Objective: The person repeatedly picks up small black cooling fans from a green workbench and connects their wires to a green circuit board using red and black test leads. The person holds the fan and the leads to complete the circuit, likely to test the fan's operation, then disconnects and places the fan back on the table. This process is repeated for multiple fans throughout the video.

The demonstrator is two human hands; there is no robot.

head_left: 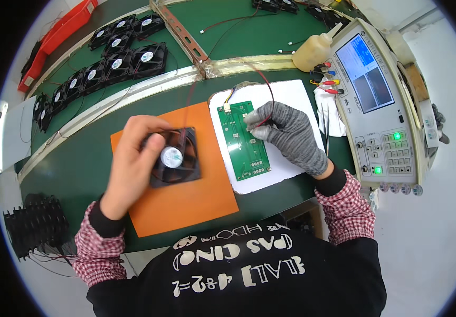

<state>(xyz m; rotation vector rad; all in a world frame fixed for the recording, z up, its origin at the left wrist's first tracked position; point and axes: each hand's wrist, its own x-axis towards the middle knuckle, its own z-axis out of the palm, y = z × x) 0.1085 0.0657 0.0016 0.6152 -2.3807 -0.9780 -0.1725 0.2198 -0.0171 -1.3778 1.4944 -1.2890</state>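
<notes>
A square black cooling fan (190, 171) with a round pale label at its hub lies on an orange mat (196, 211). My bare left hand (135, 156) grips its left side, thumb and fingers over the frame. My right hand (291, 134), in a grey knitted glove, pinches the red-and-black fan cable (271, 91) above a green circuit board (241, 153). That cable seems to rise from the fan and loop over at the far side. My fingertips hide its end. The circuit board rests on a white pad (296, 98), and a small wire bundle plugs into its far end.
Several black fans (117, 63) stand in rows at the far left, and a stack of more fans (38, 224) is at the near left. A test instrument (370, 100) with a lit screen stands on the right, beside a squeeze bottle (312, 53), tweezers (325, 127) and a metal rail (179, 37).
</notes>
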